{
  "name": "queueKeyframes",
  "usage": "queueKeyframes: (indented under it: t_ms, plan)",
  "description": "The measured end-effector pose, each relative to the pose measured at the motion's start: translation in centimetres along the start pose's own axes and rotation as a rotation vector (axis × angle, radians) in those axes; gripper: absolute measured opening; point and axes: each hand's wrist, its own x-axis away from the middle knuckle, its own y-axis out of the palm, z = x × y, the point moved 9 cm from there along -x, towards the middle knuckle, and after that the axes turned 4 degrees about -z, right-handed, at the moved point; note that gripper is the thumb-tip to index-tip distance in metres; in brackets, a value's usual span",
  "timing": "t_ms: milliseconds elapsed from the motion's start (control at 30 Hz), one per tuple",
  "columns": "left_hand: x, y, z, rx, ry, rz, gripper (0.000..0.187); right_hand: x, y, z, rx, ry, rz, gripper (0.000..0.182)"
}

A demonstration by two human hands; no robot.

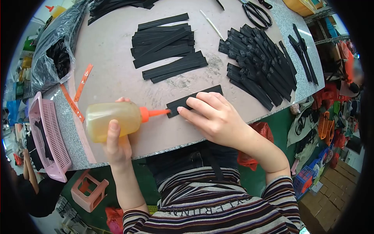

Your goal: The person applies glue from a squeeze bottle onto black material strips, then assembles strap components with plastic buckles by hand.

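My left hand (119,142) is wrapped round a glue bottle (97,119) of yellowish liquid, tipped on its side. Its red nozzle (157,112) points right, the tip at the left end of a black strip (177,104) on the table. With fingers bent, my right hand (212,115) presses on that strip and covers part of it; my thumb is partly hidden. Beyond lie a stack of flat black strips (163,41) and, to the right, a heap of black strips (261,62) that look folded or joined at their ends.
Scissors (257,15) and a white pen-like stick (212,25) lie at the back. Orange rulers (83,82), a clear plastic bag (54,50) and a pink basket (48,136) are at the left. A pink stool (89,190) stands below. Another person's arm (31,171) shows far left.
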Motion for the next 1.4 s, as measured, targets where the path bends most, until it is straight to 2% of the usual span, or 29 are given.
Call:
queueKeyframes:
  t_ms: [67, 167, 267, 367, 400, 467, 567, 667, 767, 867, 967, 1000, 1033, 1100, 1167, 1200, 1267, 1300, 1333, 1367, 1400]
  plan:
    - [0.3, -0.1, -0.1, -0.014, -0.022, -0.058, 0.060, -0.1, -0.1, 0.0, -0.002, 0.000, -0.001, 0.038]
    - [0.2, -0.5, 0.0, -0.018, -0.018, -0.015, 0.063, -0.1, -0.1, 0.0, -0.018, 0.009, 0.015, 0.036]
    - [0.5, -0.6, 0.2, -0.005, 0.005, -0.107, 0.064, -0.4, -0.5, 1.0, -0.117, 0.032, 0.053, 0.032]
    - [0.2, -3.0, 0.9, 0.355, 0.021, 0.032, 0.067, -0.7, -0.8, 2.4, -0.258, 0.159, 0.078, 0.029]
    - [0.1, -2.9, 1.1, 0.332, 0.021, 0.047, 0.068, -0.8, -0.8, 3.1, -0.303, 0.212, 0.083, 0.029]
    - [-0.1, -2.6, 1.3, 0.290, 0.026, 0.076, 0.070, -1.0, -0.8, 3.0, -0.308, 0.147, 0.105, 0.027]
    - [0.0, -1.9, 0.5, 0.410, -0.011, 0.068, 0.069, -0.8, -1.1, 3.1, -0.325, 0.131, 0.141, 0.023]
    - [-0.4, -0.5, -0.5, 0.666, -0.079, -0.021, 0.063, -0.8, -1.1, 2.8, -0.296, 0.095, 0.141, 0.019]
    - [-0.4, 4.3, -2.0, 1.081, -0.348, -0.211, 0.062, -0.7, -0.5, 2.7, -0.299, 0.054, 0.132, 0.019]
    - [-0.5, 7.1, -3.1, 1.092, -0.420, -0.305, 0.061, -0.3, -0.6, 3.4, -0.388, 0.052, 0.156, 0.023]
    - [-0.6, 8.0, -2.7, 1.118, -0.414, -0.434, 0.056, 1.4, -5.1, 5.8, -0.590, 0.222, 0.153, 0.018]
    - [-0.5, 8.3, -2.2, 1.118, -0.406, -0.471, 0.054, 2.9, -7.5, 7.6, -0.685, 0.299, 0.245, 0.016]
    - [-0.3, 8.4, -2.1, 1.116, -0.426, -0.443, 0.052, 5.6, -9.2, 10.1, -0.795, 0.547, 0.342, 0.012]
    - [-0.3, 7.8, -2.5, 1.163, -0.417, -0.424, 0.051, 10.8, -13.8, 15.2, -0.902, 0.752, 0.671, 0.013]
    - [-0.6, 7.1, -2.4, 1.189, -0.391, -0.408, 0.052, 16.3, -16.5, 20.9, -0.745, 0.902, 0.734, 0.013]
    - [-0.8, 6.7, -2.1, 1.192, -0.367, -0.399, 0.054, 18.3, -16.6, 23.2, -0.647, 0.987, 0.639, 0.019]
    - [-1.0, 4.8, -1.8, 1.114, -0.290, -0.308, 0.059, 19.3, -17.1, 25.2, 0.143, 0.945, 0.308, 0.027]
    - [-1.1, 3.2, -1.5, 1.025, -0.236, -0.224, 0.063, 18.1, -17.6, 22.8, 0.663, 0.933, 0.324, 0.030]
    - [-1.2, 1.4, -1.0, 0.926, -0.176, -0.137, 0.067, 15.4, -17.4, 20.2, 0.550, 0.842, 0.439, 0.026]
    - [-1.1, 0.1, -0.3, 0.728, -0.093, -0.068, 0.067, 12.2, -16.0, 17.6, 0.288, 0.735, 0.460, 0.021]
    - [-0.9, -0.5, 0.4, 0.525, -0.023, -0.003, 0.066, 8.4, -13.6, 14.1, 0.170, 0.543, 0.361, 0.020]
